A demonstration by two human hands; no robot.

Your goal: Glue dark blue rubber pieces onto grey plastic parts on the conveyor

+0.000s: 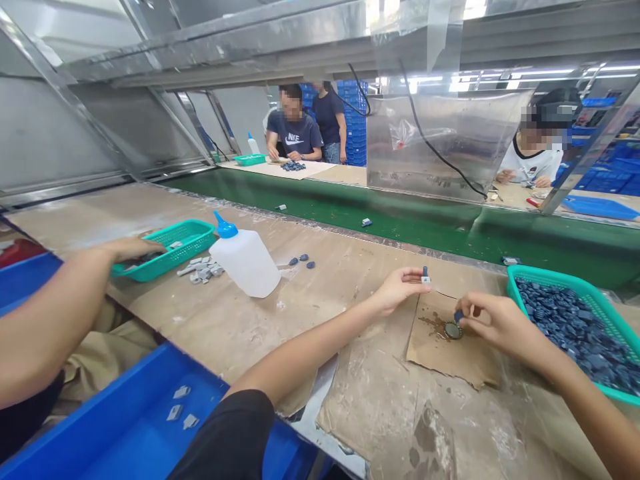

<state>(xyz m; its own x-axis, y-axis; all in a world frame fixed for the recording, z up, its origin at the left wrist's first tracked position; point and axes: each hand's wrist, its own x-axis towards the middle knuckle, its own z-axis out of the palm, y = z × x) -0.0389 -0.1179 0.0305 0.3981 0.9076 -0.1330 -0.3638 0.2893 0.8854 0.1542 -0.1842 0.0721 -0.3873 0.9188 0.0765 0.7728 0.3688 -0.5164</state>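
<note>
My left hand (406, 288) pinches a small piece (425, 277) with a pale grey base and a dark blue upright part. Closed on a small dark blue part (459, 316), my right hand (487, 317) is just above a small round dish (453, 330). That dish rests on a stained cardboard square (430, 355), with wet spots beside it. Right of my right hand, a green basket (517, 288) holds several dark blue parts (570, 327).
A white bottle (247, 263) with a blue nozzle stands beside grey pieces (201, 270). At left, another person's hand (135, 249) reaches into a green basket (165, 263). Blue bin (135, 413) below the table edge; green conveyor (325, 207) beyond; people work across it.
</note>
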